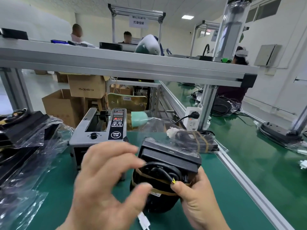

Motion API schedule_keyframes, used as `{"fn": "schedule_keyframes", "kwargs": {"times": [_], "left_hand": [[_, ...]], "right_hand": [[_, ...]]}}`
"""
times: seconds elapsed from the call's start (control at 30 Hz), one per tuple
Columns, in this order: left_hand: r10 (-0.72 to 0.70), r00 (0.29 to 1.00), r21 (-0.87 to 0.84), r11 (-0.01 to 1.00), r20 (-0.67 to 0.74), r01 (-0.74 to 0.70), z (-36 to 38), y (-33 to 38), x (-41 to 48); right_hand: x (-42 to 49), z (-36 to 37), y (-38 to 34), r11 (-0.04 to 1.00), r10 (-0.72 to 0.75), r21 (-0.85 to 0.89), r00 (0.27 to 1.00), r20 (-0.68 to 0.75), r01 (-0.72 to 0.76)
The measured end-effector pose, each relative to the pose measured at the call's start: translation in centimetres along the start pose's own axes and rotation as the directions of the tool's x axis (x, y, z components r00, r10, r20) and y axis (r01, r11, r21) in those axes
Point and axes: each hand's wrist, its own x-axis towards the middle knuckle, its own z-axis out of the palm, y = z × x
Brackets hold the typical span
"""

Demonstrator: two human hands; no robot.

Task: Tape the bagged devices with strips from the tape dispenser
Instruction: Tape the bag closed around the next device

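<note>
Green mat (219, 166) | dispenser (99, 130) "SEMI" | box (86, 88) "75x36x40 CM" | right hand (199, 203) fingers (179, 186) grip bagged device (167, 163) | left hand (103, 185) fingers (116, 151) spread

White walls (292, 52), a ceiling light panel (187, 17) and high windows (265, 9) enclose a pale glossy floor (41, 85), stacked cardboard boxes (86, 87) and green-topped workbenches (249, 155) under an aluminium shelf (116, 62).

The tape dispenser (99, 130) stands on the table (66, 205) near the far edge, left of middle. In front of it and to its right, a bagged device (166, 173) sits between the left hand (106, 180) and right hand (199, 196). Behind that, by the right edge, lies a second bagged device (191, 140). A pile of bagged devices (25, 130) lines the left edge. A power strip (192, 118) stands at the far right corner.
</note>
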Motion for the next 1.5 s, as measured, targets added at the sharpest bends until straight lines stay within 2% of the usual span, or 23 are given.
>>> {"fn": "schedule_keyframes", "kwargs": {"times": [0.03,0.07,0.13,0.23,0.3,0.37,0.43,0.47,0.5,0.57,0.6,0.7,0.77,0.83,0.97,1.1,1.23,1.3,1.33,1.37,1.43,1.5], "left_hand": [[0.071,0.991,0.08,0.993,0.116,-0.081,-0.3,0.3,0.5],[0.081,0.967,0.167,0.978,0.243,-0.124,-0.5,0.3,1.1],[-0.019,0.88,0.312,0.938,0.474,-0.148,-1.1,0.0,2.5],[-0.166,0.705,0.312,0.946,0.689,-0.083,-1.8,-0.8,4.3],[-0.185,0.635,0.291,0.954,0.75,-0.066,-1.7,-1.3,4.4],[-0.186,0.621,0.268,0.963,0.761,-0.04,-1.3,-1.8,4.3],[-0.2,0.609,0.223,0.974,0.768,0.039,-0.8,-2.4,4.4],[-0.208,0.588,0.197,0.977,0.782,0.084,-0.6,-2.6,4.4],[-0.206,0.577,0.169,0.979,0.79,0.117,-0.4,-2.7,4.3],[-0.174,0.648,0.095,0.983,0.742,0.155,-0.2,-2.7,3.6],[-0.164,0.691,0.061,0.983,0.704,0.172,-0.2,-2.5,3.3],[-0.139,0.735,0.074,0.99,0.664,0.12,-0.4,-1.8,2.6],[-0.127,0.732,0.116,0.991,0.669,0.067,-0.8,-1.4,2.5],[-0.161,0.713,0.133,0.987,0.682,0.096,-1.0,-1.0,2.5],[-0.264,0.686,0.134,0.962,0.677,0.238,-1.7,-0.8,1.7],[-0.353,0.734,0.054,0.916,0.58,0.398,-2.0,-0.6,0.0],[-0.485,0.71,-0.078,0.796,0.511,0.6,-1.8,-0.7,-2.1],[-0.598,0.688,-0.192,0.681,0.412,0.707,-1.9,-1.3,-2.9],[-0.688,0.649,-0.262,0.595,0.324,0.76,-2.0,-1.8,-3.2],[-0.781,0.581,-0.307,0.508,0.229,0.805,-2.0,-2.4,-3.3],[-0.925,0.36,-0.384,0.291,0.121,0.876,-2.1,-3.8,-3.4],[-0.982,0.144,-0.507,0.062,0.124,0.86,-2.5,-5.2,-3.5]], "right_hand": [[-0.1,0.2,0.0,1.0,-0.014,-0.005,0.999,0.04,0.014],[-0.3,0.4,-0.1,1.0,-0.025,0.0,0.995,0.099,0.025],[-0.5,0.9,-0.3,1.0,-0.008,-0.021,0.976,0.219,0.013],[-1.2,0.6,-0.5,0.995,0.01,-0.102,0.962,0.274,0.018],[-2.0,0.4,-1.1,0.96,-0.029,-0.268,0.978,0.209,0.085],[-1.1,2.6,-2.2,0.865,-0.14,-0.454,0.972,0.186,0.212],[-0.6,4.2,-2.9,0.727,-0.328,-0.497,0.875,0.355,0.474],[-0.7,4.4,-3.0,0.755,-0.289,-0.482,0.886,0.363,0.444],[-0.8,3.8,-3.3,0.771,-0.226,-0.527,0.928,0.297,0.357],[-1.7,2.2,-3.6,0.823,-0.03,-0.544,0.969,0.245,0.163],[-2.1,1.4,-3.3,0.842,-0.023,-0.523,0.976,0.216,0.135],[-2.8,0.6,-2.7,0.848,-0.03,-0.513,0.979,0.202,0.132],[-2.6,0.5,-2.2,0.861,-0.015,-0.495,0.978,0.207,0.118],[-2.7,0.4,-2.2,0.877,0.022,-0.471,0.974,0.226,0.089],[-2.4,0.8,-2.1,0.861,-0.011,-0.496,0.977,0.213,0.118],[-2.1,0.8,-2.3,0.864,-0.029,-0.483,0.974,0.227,0.138],[-2.2,0.7,-2.0,0.88,-0.062,-0.45,0.976,0.21,0.153],[-2.4,0.5,-1.6,0.892,-0.098,-0.422,0.98,0.174,0.164],[-2.5,0.6,-1.5,0.885,-0.124,-0.431,0.981,0.151,0.178],[-2.6,0.8,-1.4,0.862,-0.163,-0.462,0.978,0.134,0.207],[-2.7,1.4,-1.2,0.796,-0.26,-0.53,0.956,0.134,0.291],[-2.9,1.8,-1.0,0.722,-0.324,-0.598,0.934,0.15,0.347]]}}
